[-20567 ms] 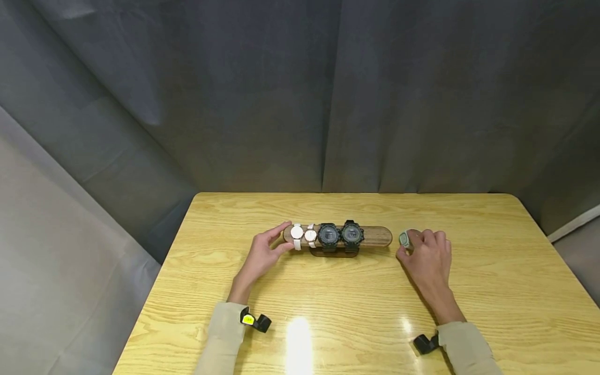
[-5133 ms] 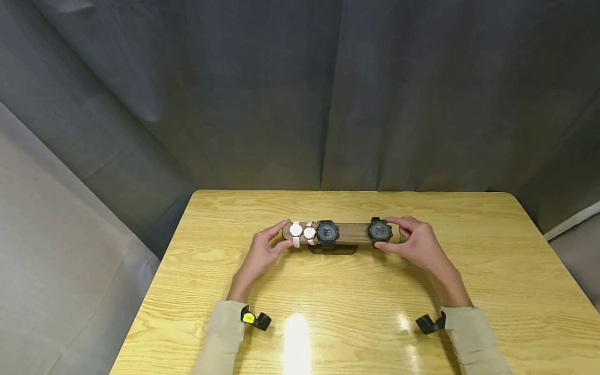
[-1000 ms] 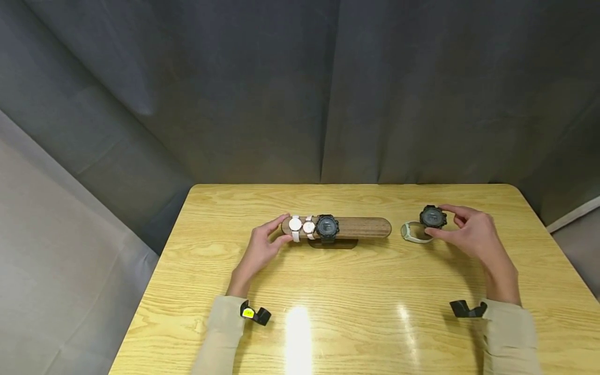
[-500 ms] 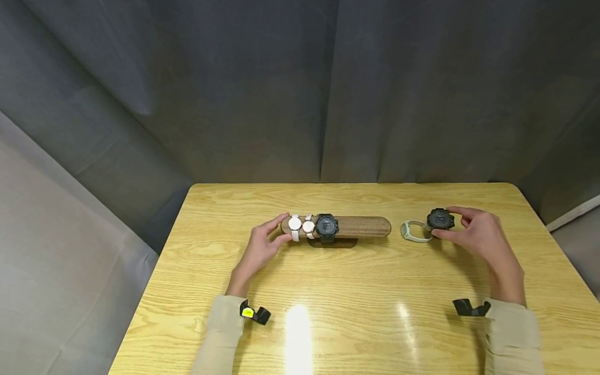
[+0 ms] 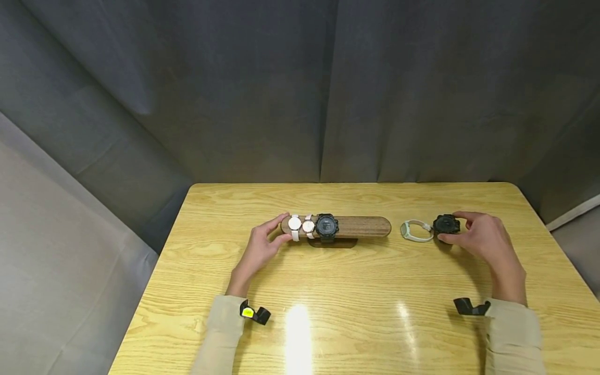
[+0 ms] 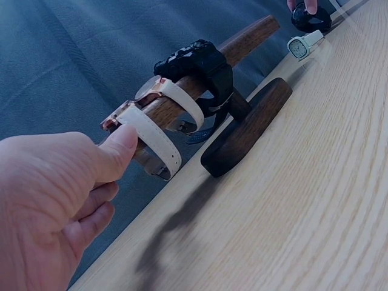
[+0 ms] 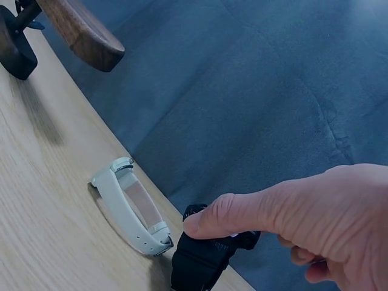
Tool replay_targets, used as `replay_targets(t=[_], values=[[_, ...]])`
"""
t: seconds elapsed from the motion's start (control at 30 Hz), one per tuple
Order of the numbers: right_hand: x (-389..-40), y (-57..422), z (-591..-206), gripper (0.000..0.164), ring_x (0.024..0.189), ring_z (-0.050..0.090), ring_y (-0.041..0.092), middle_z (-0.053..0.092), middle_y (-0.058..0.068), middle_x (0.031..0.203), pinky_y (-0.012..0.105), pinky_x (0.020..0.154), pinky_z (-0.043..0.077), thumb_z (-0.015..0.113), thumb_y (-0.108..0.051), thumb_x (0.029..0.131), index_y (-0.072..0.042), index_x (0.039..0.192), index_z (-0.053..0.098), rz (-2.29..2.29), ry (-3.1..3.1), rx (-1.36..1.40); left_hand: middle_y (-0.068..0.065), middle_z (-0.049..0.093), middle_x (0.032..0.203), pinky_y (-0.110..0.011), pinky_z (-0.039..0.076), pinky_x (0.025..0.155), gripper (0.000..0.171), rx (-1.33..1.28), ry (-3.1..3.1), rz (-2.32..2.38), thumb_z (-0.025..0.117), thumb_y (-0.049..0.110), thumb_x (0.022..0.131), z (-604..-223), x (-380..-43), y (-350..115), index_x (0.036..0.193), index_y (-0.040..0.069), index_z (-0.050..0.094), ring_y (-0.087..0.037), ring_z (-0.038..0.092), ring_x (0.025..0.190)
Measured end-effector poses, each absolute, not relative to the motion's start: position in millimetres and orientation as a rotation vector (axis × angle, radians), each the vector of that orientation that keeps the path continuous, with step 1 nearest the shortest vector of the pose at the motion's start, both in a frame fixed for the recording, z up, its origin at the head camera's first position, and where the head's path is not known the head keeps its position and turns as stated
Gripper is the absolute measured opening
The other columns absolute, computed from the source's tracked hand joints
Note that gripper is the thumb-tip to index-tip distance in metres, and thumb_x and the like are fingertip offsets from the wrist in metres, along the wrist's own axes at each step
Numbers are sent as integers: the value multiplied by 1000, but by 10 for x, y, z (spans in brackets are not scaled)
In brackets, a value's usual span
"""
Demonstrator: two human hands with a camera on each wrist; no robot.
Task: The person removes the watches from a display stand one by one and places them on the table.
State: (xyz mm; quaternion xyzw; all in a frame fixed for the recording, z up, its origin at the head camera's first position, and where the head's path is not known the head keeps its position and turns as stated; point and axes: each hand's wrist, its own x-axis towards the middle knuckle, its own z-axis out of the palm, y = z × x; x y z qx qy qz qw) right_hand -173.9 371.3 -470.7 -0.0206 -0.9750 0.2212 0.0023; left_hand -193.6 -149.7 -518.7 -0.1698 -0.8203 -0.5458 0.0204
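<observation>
My left hand [image 5: 260, 247] grips the left end of a wooden watch stand [image 5: 365, 227]; in the left wrist view its thumb touches the white strap [image 6: 151, 133] of the outermost watch. On the bar sit a larger white watch [image 5: 295, 223], a smaller white watch [image 5: 308, 226] and a black digital watch [image 5: 326, 225]. To the right, my right hand [image 5: 485, 242] pinches a second black digital watch [image 5: 446, 224] between thumb and fingers, low at the table. Just left of it a pale green watch [image 7: 121, 209] lies on its side, strap closed in a loop.
The wooden table [image 5: 356, 291] has its back edge a short way behind the stand. A grey curtain [image 5: 262, 104] hangs behind it. The stand's dark base [image 6: 242, 136] rests on the tabletop.
Earlier the right hand had the pale green watch, and two black watches were on the bar. One black watch came off the right end and was lowered beside the pale green one.
</observation>
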Motion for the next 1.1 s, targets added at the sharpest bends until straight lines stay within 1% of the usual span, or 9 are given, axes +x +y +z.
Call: replay_targets(t=[0.1, 0.23, 0.33, 0.5, 0.63, 0.77, 0.83, 0.97, 1.1], values=[[-1749, 3715, -4724, 83, 69, 49, 26, 64, 21, 93, 32, 55, 37, 91, -44, 78, 7, 135, 61, 656, -3047, -44, -8, 56, 153, -43, 44, 117, 56, -521, -2542, -1708, 76, 11, 94, -5191, -1942, -1495, 148, 7, 59, -30, 49, 145], [-1742, 3727, -4732, 79, 68, 48, 26, 63, 16, 83, 37, 60, 36, 91, -39, 78, 7, 135, 62, 616, -3018, -8, -9, 55, 153, -40, 45, 116, 57, -506, -2544, -1720, 76, 11, 94, -5192, -1950, -1491, 147, 5, 59, -31, 48, 145], [-1732, 3738, -4739, 77, 63, 44, 26, 54, 8, 66, 38, 61, 32, 92, -34, 77, 7, 135, 63, 563, -3000, 28, -9, 55, 153, -38, 46, 115, 57, -494, -2544, -1726, 76, 11, 94, -5193, -1950, -1490, 147, 5, 59, -31, 49, 144], [-1724, 3738, -4738, 77, 54, 33, 22, 34, -2, 48, 36, 51, 24, 92, -32, 76, 8, 135, 64, 440, -2990, 81, -9, 55, 154, -37, 46, 114, 57, -492, -2542, -1734, 76, 10, 94, -5196, -1945, -1486, 148, 4, 58, -32, 48, 145], [-1724, 3725, -4726, 77, 54, 34, 23, 34, -2, 45, 36, 50, 24, 93, -33, 75, 9, 132, 65, 359, -2986, 114, -8, 55, 154, -36, 46, 114, 58, -483, -2547, -1733, 76, 11, 94, -5199, -1941, -1484, 148, 5, 58, -31, 48, 145], [-1734, 3719, -4725, 74, 53, 40, 24, 45, 4, 51, 35, 47, 26, 93, -32, 76, 11, 130, 66, 301, -2984, 163, -9, 54, 154, -37, 46, 114, 58, -482, -2546, -1740, 76, 10, 94, -5201, -1942, -1485, 149, 7, 58, -32, 47, 145], [-1742, 3721, -4730, 73, 56, 49, 31, 57, 15, 61, 39, 45, 34, 93, -31, 76, 13, 128, 66, 278, -2982, 188, -10, 54, 154, -37, 45, 114, 58, -486, -2548, -1734, 76, 11, 94, -5203, -1945, -1486, 149, 8, 58, -32, 47, 145], [-1750, 3722, -4757, 67, 77, 60, 51, 67, 32, 92, 57, 59, 48, 92, -25, 76, 13, 125, 67, 251, -2986, 226, -10, 54, 154, -38, 45, 115, 58, -493, -2550, -1725, 76, 11, 94, -5207, -1952, -1490, 149, 9, 58, -31, 48, 145], [-1744, 3723, -4780, 46, 89, 53, 54, 63, 31, 100, 63, 71, 43, 85, -18, 84, 8, 120, 71, 281, -3014, 205, -10, 54, 154, -39, 45, 115, 58, -493, -2549, -1730, 76, 12, 94, -5206, -1954, -1492, 149, 10, 58, -31, 48, 145]])
